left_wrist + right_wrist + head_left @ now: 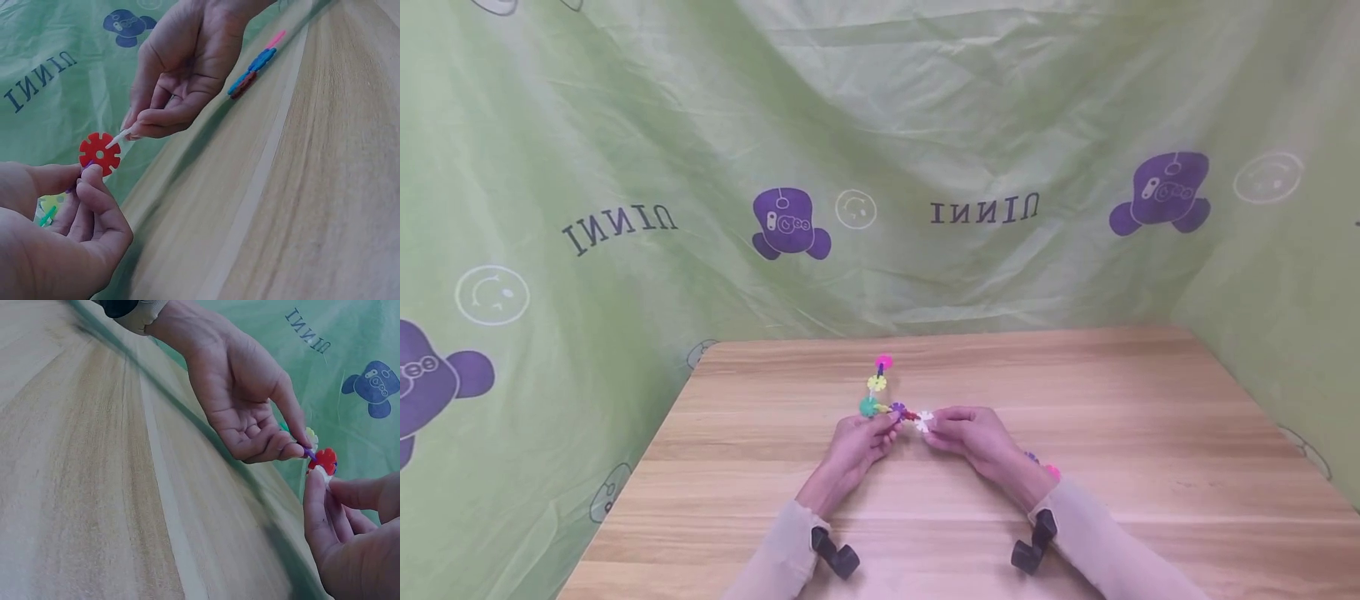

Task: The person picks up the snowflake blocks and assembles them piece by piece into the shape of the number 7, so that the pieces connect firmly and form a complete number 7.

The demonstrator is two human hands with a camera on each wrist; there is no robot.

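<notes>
A chain of slotted plastic snowflake discs runs between the hands above the table. My left hand (859,443) pinches a purple disc (309,452) between thumb and fingers. On the chain's right end is a white disc (924,421), which my right hand (976,435) grips by its edge. Between them sits a red disc (92,147), with the white one edge-on at its slot in the left wrist view. Beyond the left hand the chain bends away through a green disc (868,407) and a yellow disc (877,383) to a pink disc (884,362).
By the right forearm another joined group lies on the wooden table (760,375), with a pink disc (1052,472) and a blue disc (261,59). Green printed cloth (880,275) hangs behind and at both sides. Black wrist mounts are on both sleeves.
</notes>
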